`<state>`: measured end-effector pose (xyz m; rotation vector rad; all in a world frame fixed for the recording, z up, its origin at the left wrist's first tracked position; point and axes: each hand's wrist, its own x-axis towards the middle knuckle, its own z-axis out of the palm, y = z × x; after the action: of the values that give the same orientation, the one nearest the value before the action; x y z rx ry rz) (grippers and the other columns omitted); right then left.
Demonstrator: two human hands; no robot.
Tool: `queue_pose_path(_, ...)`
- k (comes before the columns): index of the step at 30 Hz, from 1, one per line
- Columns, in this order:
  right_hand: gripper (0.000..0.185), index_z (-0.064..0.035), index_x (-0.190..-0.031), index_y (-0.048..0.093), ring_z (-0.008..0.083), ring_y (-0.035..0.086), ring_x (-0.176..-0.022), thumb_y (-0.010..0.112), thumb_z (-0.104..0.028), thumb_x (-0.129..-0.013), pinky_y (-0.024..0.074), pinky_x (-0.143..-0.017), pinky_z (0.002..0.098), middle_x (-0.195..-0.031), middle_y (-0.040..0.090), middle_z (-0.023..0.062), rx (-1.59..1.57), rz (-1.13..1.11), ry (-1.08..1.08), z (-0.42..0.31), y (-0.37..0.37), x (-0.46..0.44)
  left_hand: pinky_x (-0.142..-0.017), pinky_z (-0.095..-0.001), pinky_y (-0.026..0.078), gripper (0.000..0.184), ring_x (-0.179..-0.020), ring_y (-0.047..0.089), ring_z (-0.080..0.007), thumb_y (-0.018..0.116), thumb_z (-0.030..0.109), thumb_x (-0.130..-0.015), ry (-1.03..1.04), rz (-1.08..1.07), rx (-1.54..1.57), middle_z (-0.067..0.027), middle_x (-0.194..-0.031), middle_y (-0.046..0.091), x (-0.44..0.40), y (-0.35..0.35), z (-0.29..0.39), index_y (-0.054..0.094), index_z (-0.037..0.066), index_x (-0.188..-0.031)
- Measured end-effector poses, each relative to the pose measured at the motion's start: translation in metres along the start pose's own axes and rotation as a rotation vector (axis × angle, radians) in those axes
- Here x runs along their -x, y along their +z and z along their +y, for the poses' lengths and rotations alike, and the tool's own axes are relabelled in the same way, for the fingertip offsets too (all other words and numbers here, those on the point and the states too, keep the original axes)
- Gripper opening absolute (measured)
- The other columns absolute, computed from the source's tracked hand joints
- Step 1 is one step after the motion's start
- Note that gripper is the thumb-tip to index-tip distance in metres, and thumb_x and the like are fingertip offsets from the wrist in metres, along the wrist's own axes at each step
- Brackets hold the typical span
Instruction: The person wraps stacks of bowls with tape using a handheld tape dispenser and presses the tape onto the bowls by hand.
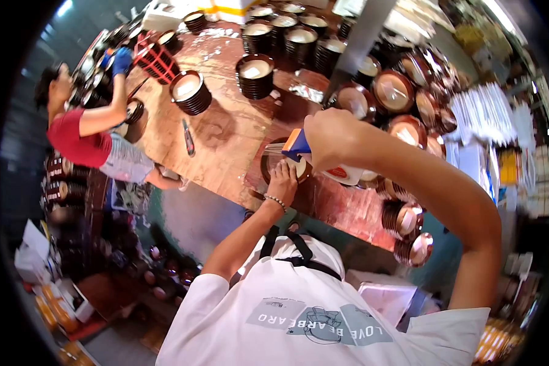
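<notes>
A round dark-brown dish (266,166) with a pale disc inside lies on the workbench in front of me. My left hand (282,181) rests on it, fingers stretched out flat over the pale disc, and a beaded bracelet circles that wrist. Just above, my right hand (330,138) is closed around a blue-and-orange hand tool (297,144), whose exact kind I cannot make out. The tool's lower end comes close to my left fingertips; whether they touch is unclear. Below the right hand, a white piece with a red mark (341,174) is partly covered.
Stacks of brown dishes (255,76) stand across the bench, with more piled (394,91) at right beside a metal post (363,46). A knife-like tool (188,138) lies on the wood. At left, a co-worker in red (82,140) reaches toward a red basket (155,59). White sheets (485,113) are stacked at right.
</notes>
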<state>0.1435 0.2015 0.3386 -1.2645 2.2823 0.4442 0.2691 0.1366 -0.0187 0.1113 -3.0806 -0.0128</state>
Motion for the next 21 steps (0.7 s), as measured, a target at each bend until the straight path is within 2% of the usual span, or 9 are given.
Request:
queue_pose_path(2, 0.051, 0.0066, -0.104, 0.062, 0.0377, 0.073, -0.091, 0.08, -0.026, -0.07, 0.0596, -0.077, 0.0449, -0.094, 0.071, 0.0235, -0.085, 0.087, -0.003, 0.02, 0.039, 0.015, -0.11, -0.0521, 0.042, 0.051, -0.134, 0.053, -0.0434, 0.053, 0.017, -0.095, 0.035, -0.026, 0.025, -0.0333, -0.145, 0.051, 0.001, -0.004, -0.005, 0.053, -0.003, -0.143)
queue_pose_path(4, 0.049, 0.0065, -0.103, 0.06, 0.0388, 0.072, -0.085, 0.081, -0.024, -0.071, 0.0585, -0.073, 0.0464, -0.091, 0.07, 0.023, -0.118, 0.165, -0.026, 0.035, 0.066, 0.041, -0.112, -0.0495, 0.042, 0.073, -0.138, 0.049, -0.0414, 0.076, 0.034, -0.085, 0.081, -0.007, -0.075, -0.0313, -0.146, 0.05, 0.005, 0.011, -0.011, 0.05, -0.003, -0.142)
queue_pose_path(5, 0.043, 0.0052, -0.102, 0.057, 0.04, 0.071, -0.08, 0.079, -0.016, -0.071, 0.0572, -0.069, 0.0476, -0.088, 0.069, 0.0232, -0.147, 0.253, -0.026, 0.042, 0.079, 0.057, -0.112, -0.0471, 0.043, 0.074, -0.138, 0.049, -0.0412, 0.077, 0.033, -0.084, 0.087, 0.004, -0.037, -0.0308, -0.149, 0.047, 0.006, 0.006, -0.013, 0.05, -0.002, -0.143)
queue_pose_path(6, 0.043, 0.0052, -0.102, 0.057, 0.04, 0.071, -0.08, 0.079, -0.016, -0.071, 0.0572, -0.069, 0.0476, -0.088, 0.069, 0.0232, -0.173, 0.259, -0.003, 0.051, 0.096, 0.067, -0.112, -0.0471, 0.043, 0.074, -0.138, 0.049, -0.0412, 0.077, 0.033, -0.084, 0.12, -0.003, -0.046, -0.0308, -0.149, 0.047, 0.003, -0.004, -0.012, 0.05, -0.002, -0.143)
queue_pose_path(9, 0.04, 0.0027, -0.1, 0.054, 0.0367, 0.071, -0.075, 0.075, -0.001, -0.066, 0.0559, -0.064, 0.046, -0.08, 0.068, 0.0192, -0.244, 0.481, -0.003, 0.068, 0.163, 0.087, -0.114, -0.0466, 0.042, 0.074, -0.138, 0.048, -0.0421, 0.078, 0.033, -0.084, 0.13, -0.039, 0.033, -0.0297, -0.151, 0.045, 0.004, -0.015, -0.011, 0.05, 0.001, -0.145)
queue_pose_path(12, 0.04, 0.0022, -0.101, 0.054, 0.0388, 0.071, -0.076, 0.075, 0.0, -0.066, 0.0561, -0.065, 0.0464, -0.083, 0.068, 0.0207, -0.411, 0.429, 0.126, 0.072, 0.208, 0.107, -0.116, -0.0465, 0.039, 0.077, -0.141, 0.046, -0.0407, 0.075, 0.035, -0.086, 0.135, -0.123, 0.054, -0.0294, -0.15, 0.047, 0.002, -0.012, -0.018, 0.045, -0.001, -0.148)
queue_pose_path(16, 0.048, 0.0038, -0.11, 0.053, 0.0402, 0.07, -0.076, 0.075, -0.001, -0.068, 0.0568, -0.065, 0.046, -0.09, 0.066, 0.0231, -0.404, 0.561, 0.164, 0.068, 0.28, 0.126, -0.114, -0.0465, 0.042, 0.081, -0.139, 0.048, -0.0427, 0.078, 0.033, -0.084, 0.177, -0.096, 0.13, -0.0304, -0.149, 0.047, 0.003, -0.008, -0.025, 0.044, 0.0, -0.15)
queue_pose_path(17, 0.056, 0.0061, -0.118, 0.053, 0.0378, 0.07, -0.079, 0.076, -0.002, -0.068, 0.0573, -0.067, 0.0451, -0.093, 0.064, 0.0226, -0.445, 0.417, 0.235, 0.065, 0.292, 0.126, -0.113, -0.0463, 0.043, 0.081, -0.138, 0.048, -0.0431, 0.079, 0.033, -0.083, 0.203, -0.064, 0.114, -0.0308, -0.148, 0.048, 0.002, -0.018, -0.021, 0.046, 0.001, -0.15)
queue_pose_path(21, 0.061, 0.0064, -0.122, 0.052, 0.0353, 0.07, -0.082, 0.077, -0.003, -0.068, 0.0579, -0.07, 0.0433, -0.094, 0.063, 0.0216, -0.527, 0.418, 0.285, 0.057, 0.35, 0.112, -0.113, -0.0438, 0.044, 0.08, -0.137, 0.051, -0.0416, 0.081, 0.032, -0.082, 0.254, -0.05, 0.079, -0.03, -0.148, 0.05, 0.0, -0.021, -0.024, 0.048, 0.002, -0.148)
